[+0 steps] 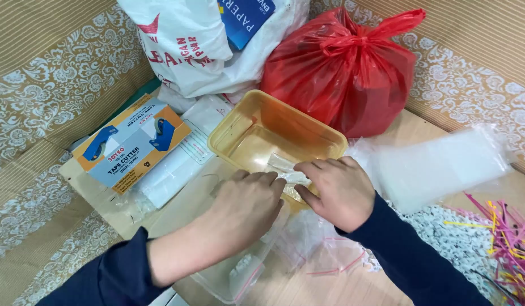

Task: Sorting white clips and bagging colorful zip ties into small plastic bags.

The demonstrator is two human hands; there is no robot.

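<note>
The desk (pixel 410 127) is a pale wooden top set against patterned brown cloth. At 12 o'clock sits a knotted red bag (pixel 344 68), touching the far rim of the tub; at 11 o'clock a white bag (pixel 189 51) with a blue pack showing in its mouth leans beside it. At 3 o'clock lies a stack of clear sleeves (pixel 438 164), near the right hand, and below it a spread of small white bits (pixel 449 232). At 9 o'clock a tape-cutter box (pixel 132 144) rests on flat plastic packets, well apart from the hands. The orange tub (pixel 274 133) stands open just past both hands. At 4 o'clock a tangle of pink and yellow ties (pixel 509 238) runs off the edge.

The left hand (pixel 245 209) lies palm down, fingers narrow and together, pressing on a small clear pouch (pixel 288 170) at the tub's near rim. The right hand (pixel 339 190) meets it from the other side, fingers curled and pinching the same pouch. More clear pouches (pixel 245 269) lie under the left wrist at 6 o'clock; the hands hide most of the held pouch.
</note>
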